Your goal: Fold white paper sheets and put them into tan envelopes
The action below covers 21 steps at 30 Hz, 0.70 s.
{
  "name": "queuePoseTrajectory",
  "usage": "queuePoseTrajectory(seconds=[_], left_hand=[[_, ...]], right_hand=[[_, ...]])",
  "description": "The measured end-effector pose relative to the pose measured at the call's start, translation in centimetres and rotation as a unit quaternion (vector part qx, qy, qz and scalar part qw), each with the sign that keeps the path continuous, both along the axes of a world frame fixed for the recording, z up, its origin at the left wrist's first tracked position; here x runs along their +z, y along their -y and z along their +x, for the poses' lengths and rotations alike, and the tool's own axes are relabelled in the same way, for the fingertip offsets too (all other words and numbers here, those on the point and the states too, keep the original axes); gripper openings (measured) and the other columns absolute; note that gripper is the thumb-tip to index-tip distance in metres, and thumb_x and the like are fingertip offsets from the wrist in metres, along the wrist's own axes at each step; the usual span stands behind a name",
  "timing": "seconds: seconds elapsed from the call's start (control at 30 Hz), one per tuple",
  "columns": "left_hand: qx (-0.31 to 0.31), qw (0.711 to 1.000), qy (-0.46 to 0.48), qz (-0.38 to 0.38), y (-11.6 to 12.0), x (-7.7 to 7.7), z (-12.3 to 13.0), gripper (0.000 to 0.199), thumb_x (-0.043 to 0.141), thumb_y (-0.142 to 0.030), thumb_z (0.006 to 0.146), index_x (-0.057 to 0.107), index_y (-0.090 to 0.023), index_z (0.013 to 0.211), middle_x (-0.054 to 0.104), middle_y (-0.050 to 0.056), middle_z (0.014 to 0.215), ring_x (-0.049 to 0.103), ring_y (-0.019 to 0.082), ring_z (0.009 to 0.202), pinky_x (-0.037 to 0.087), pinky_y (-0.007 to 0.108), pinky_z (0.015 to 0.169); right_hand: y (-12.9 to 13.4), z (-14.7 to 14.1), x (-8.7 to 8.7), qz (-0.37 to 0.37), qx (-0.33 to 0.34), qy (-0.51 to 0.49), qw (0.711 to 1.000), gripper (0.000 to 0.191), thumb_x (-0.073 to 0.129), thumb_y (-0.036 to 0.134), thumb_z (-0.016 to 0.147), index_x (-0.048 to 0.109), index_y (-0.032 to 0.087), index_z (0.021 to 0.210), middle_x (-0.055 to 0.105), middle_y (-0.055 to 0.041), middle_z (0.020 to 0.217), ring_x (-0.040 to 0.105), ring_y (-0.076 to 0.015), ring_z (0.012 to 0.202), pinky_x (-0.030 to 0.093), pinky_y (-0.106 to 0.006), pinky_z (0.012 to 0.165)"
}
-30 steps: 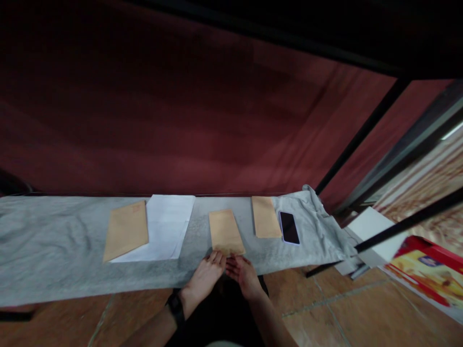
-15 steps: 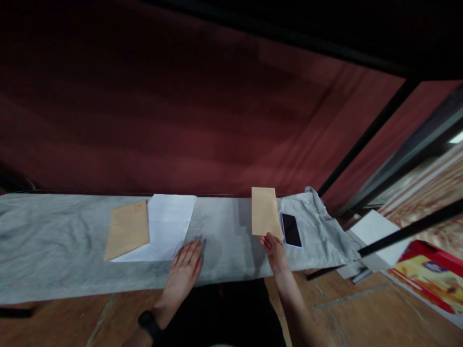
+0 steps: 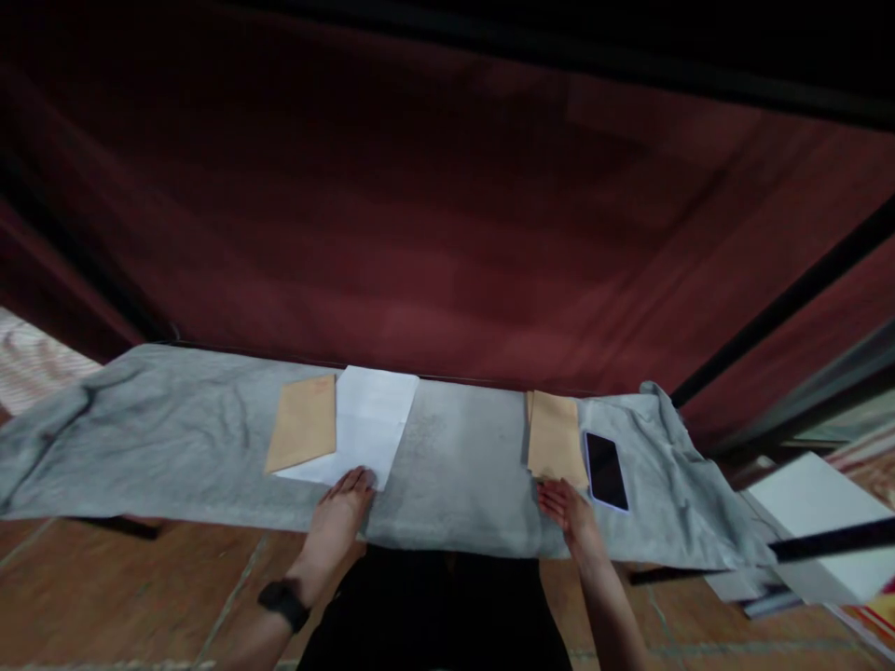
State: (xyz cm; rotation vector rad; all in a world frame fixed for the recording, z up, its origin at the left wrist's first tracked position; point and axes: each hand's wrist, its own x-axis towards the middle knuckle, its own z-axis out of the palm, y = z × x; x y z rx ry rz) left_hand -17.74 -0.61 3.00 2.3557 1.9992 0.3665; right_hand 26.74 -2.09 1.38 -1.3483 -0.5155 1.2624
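Note:
My left hand (image 3: 342, 505) lies flat, fingers stretched out, on the lower right corner of the white paper sheets (image 3: 374, 415). A brown envelope (image 3: 306, 424) rests over the left part of these sheets. On the right, my right hand (image 3: 568, 513) is at the lower edge of a small stack of brown envelopes (image 3: 556, 433). Its fingers are stretched out and hold nothing; whether their tips touch the paper I cannot tell. The top envelope leaves a strip of another showing at its left side. A dark watch (image 3: 284, 604) is on my left wrist.
A phone (image 3: 607, 471) with a dark screen lies right of the envelope stack. Grey cloth (image 3: 461, 466) covers the narrow table before a dark red curtain (image 3: 419, 233). A white box (image 3: 825, 522) and a dark metal bar (image 3: 839, 540) stand off the right end.
My right hand has let go of the brown envelope, which now lies on the stack. My left hand has shifted onto the sheets' corner. The view has turned left.

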Motion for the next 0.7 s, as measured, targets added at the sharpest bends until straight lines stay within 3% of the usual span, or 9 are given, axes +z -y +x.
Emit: queuePoseTrajectory(seconds=[0.13,0.33,0.4,0.5,0.57,0.7], left_hand=[[-0.016,0.999,0.014,-0.044,-0.4,0.9,-0.7,0.045,0.038,-0.004,0.087,0.068,-0.016,0.117,0.067,0.010,0.131,0.062,0.023,0.122,0.048,0.038,0.106],[0.051,0.994,0.073,-0.061,-1.1,2.2,-1.9,0.034,0.038,-0.027,0.098,0.069,-0.017,0.110,0.076,0.010,0.107,0.074,0.024,0.095,0.057,0.037,0.088],[0.057,0.994,0.086,-0.028,-1.0,2.8,-1.4,0.034,0.038,-0.029,0.099,0.068,-0.017,0.108,0.076,0.009,0.106,0.073,0.024,0.095,0.057,0.036,0.087],[-0.010,0.994,0.087,0.063,-0.3,4.0,1.2,0.037,0.033,-0.028,0.101,0.066,-0.016,0.111,0.074,0.011,0.110,0.071,0.024,0.097,0.056,0.039,0.090],[-0.096,0.989,0.087,0.069,0.6,4.5,4.2,0.034,0.034,-0.025,0.102,0.066,-0.016,0.112,0.072,0.011,0.115,0.070,0.022,0.102,0.056,0.037,0.092],[-0.192,0.977,0.070,0.061,2.9,4.2,11.3,0.031,0.044,-0.016,0.096,0.062,-0.016,0.122,0.071,0.010,0.118,0.066,0.024,0.110,0.053,0.039,0.098]], right_hand=[[0.0,-0.8,-0.7,0.016,-0.024,0.045,0.999,0.053,0.080,0.064,0.056,0.069,0.018,0.080,0.077,-0.0135,0.082,0.072,-0.0270,0.071,0.058,-0.039,0.066],[0.0,-1.6,-1.1,0.015,-0.039,0.077,0.996,0.047,0.080,0.062,0.055,0.067,0.022,0.075,0.074,-0.0089,0.077,0.069,-0.0230,0.067,0.056,-0.034,0.063],[0.0,-2.3,-1.0,0.016,-0.037,0.080,0.996,0.048,0.080,0.063,0.055,0.067,0.022,0.075,0.074,-0.0082,0.077,0.068,-0.0221,0.066,0.056,-0.034,0.062],[0.0,-4.5,-0.6,0.017,-0.011,0.072,0.997,0.052,0.078,0.067,0.056,0.067,0.021,0.077,0.074,-0.0082,0.077,0.067,-0.0210,0.062,0.055,-0.033,0.058],[0.1,-6.7,-0.2,0.015,0.026,0.055,0.998,0.057,0.079,0.070,0.053,0.068,0.020,0.078,0.074,-0.0087,0.077,0.067,-0.0212,0.061,0.055,-0.034,0.058],[0.3,-11.1,1.3,-0.002,0.120,0.007,0.993,0.059,0.080,0.067,0.057,0.071,0.020,0.092,0.076,-0.0082,0.084,0.070,-0.0230,0.067,0.057,-0.036,0.061]])
